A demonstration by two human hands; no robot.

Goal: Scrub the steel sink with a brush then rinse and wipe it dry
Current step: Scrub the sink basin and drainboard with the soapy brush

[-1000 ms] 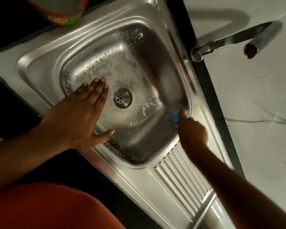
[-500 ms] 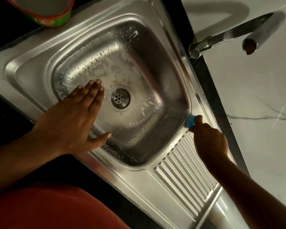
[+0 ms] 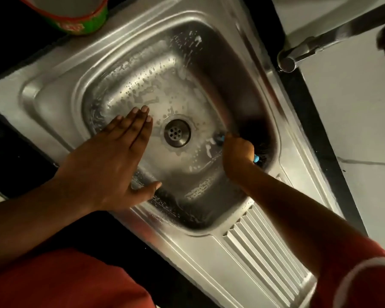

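Observation:
The steel sink (image 3: 53,103) fills the head view, its basin streaked with soap suds around the round drain (image 3: 177,133). My left hand (image 3: 111,161) lies flat with straight fingers over the basin's near-left edge, fingertips pointing at the drain. My right hand (image 3: 237,154) is down inside the basin, just right of the drain, gripping a blue brush (image 3: 256,158). Only small blue bits of the brush show at either side of my fist. The brush end (image 3: 218,138) touches the basin floor.
A ribbed draining board (image 3: 265,252) runs off the sink toward the lower right. The steel tap (image 3: 302,52) reaches in from the white marble wall at upper right. A green and red tub (image 3: 76,18) stands at the sink's far-left corner. Black counter surrounds the sink.
My right hand has moved with the brush from the basin's right rim down onto the basin floor beside the drain. My left hand has stayed put on the basin's edge.

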